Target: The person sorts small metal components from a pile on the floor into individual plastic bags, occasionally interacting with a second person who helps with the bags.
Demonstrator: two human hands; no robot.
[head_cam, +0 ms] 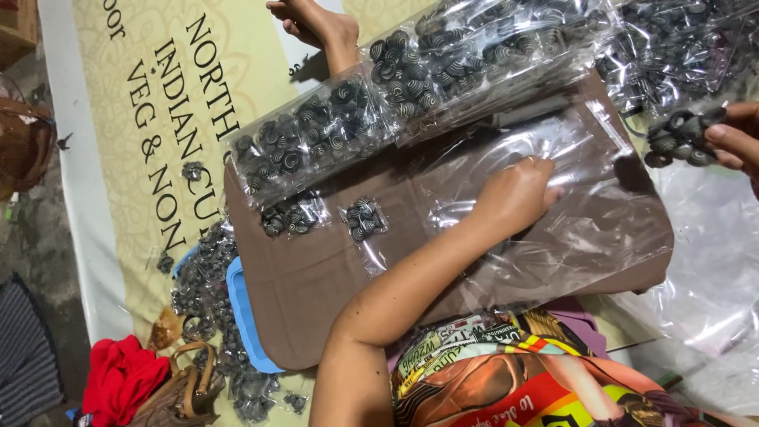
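- On the brown board [316,277], our left hand [518,194] presses flat, fingers spread, on a clear plastic bag [569,198].
- Our right hand [735,138] pinches a cluster of dark swirled beads [680,136] at the right edge.
- Filled bead bags [316,134] line the board's far edge; bare board lies nearer us.

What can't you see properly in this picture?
- Left hand, head view: its fingers lie flat on a clear plastic bag; glare hides what is underneath.
- Right hand: cut off by the right edge; only fingers on a cluster of dark swirled beads show.
- Filled bead bags: cut off by the top edge.
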